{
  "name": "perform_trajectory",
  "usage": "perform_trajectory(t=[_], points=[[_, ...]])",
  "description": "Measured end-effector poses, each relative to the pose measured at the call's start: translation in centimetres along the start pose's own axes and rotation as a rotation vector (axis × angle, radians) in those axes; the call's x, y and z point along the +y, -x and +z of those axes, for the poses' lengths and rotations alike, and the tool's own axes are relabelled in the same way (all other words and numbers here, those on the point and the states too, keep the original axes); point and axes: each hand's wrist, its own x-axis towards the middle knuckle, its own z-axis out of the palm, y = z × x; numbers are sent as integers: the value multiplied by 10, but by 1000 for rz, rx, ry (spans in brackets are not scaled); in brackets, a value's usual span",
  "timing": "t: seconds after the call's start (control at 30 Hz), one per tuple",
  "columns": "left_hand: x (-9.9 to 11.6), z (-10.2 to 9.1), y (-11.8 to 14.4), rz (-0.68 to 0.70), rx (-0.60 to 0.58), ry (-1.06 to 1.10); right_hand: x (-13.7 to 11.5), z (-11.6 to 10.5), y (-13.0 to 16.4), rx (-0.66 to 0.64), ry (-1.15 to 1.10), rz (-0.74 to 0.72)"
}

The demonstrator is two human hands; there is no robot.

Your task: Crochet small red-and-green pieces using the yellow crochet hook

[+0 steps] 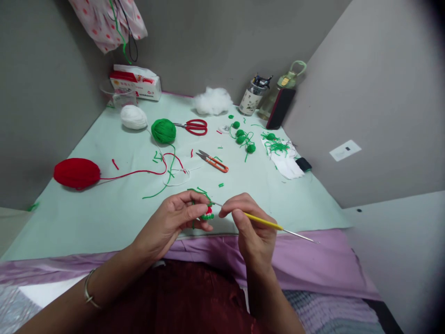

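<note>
Between the thumb and fingers of my left hand (182, 211) is a small crochet piece (208, 213) in red, white and green. My right hand (252, 227) grips a crochet hook (264, 221) with a yellow handle, its metal tip meeting the piece at the left fingertips. A second thin metal end sticks out to the right of the handle. Green yarn hangs around the left fingers; how it runs behind them is hidden. Just beyond the hands, orange-handled thread snips (212, 161) lie on the pale green tabletop (114, 218).
Red (77, 173), green (163, 131) and white (134, 117) yarn balls sit left, near red-handled scissors (195, 127). White stuffing (212, 101), a pen holder (251, 98), a bottle (290, 81) and a phone (281, 109) stand behind. Several small green balls (240, 137) and yarn scraps are scattered rightward.
</note>
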Motion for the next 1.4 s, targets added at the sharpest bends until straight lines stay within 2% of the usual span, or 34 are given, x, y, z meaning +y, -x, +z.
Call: perform_trajectory(t=[0.13, 0.33, 0.57, 0.8, 0.87, 1.03, 1.23, 1.4], points=[[-2, 0, 0, -12, -15, -5, 1, -1, -1, 23, 94, -45], [-3, -1, -2, -11, -30, 6, 2, 2, -2, -66, 259, -81], [-4, 0, -3, 12, -31, -11, 3, 4, -4, -124, 292, -104], [-4, 2, -4, 34, 1, -60, 1, 6, -8, -114, 140, 164], [-5, 2, -4, 34, 2, -51, 2, 6, -8, -80, 84, 201], [-4, 0, -4, 23, 2, -39, 4, 2, -3, 59, -41, 87], [-2, 1, -4, 33, 16, -42, 0, -3, 2, -45, -51, 48], [0, 3, -4, 53, 17, -37, -1, -3, 2, -59, -27, 70]])
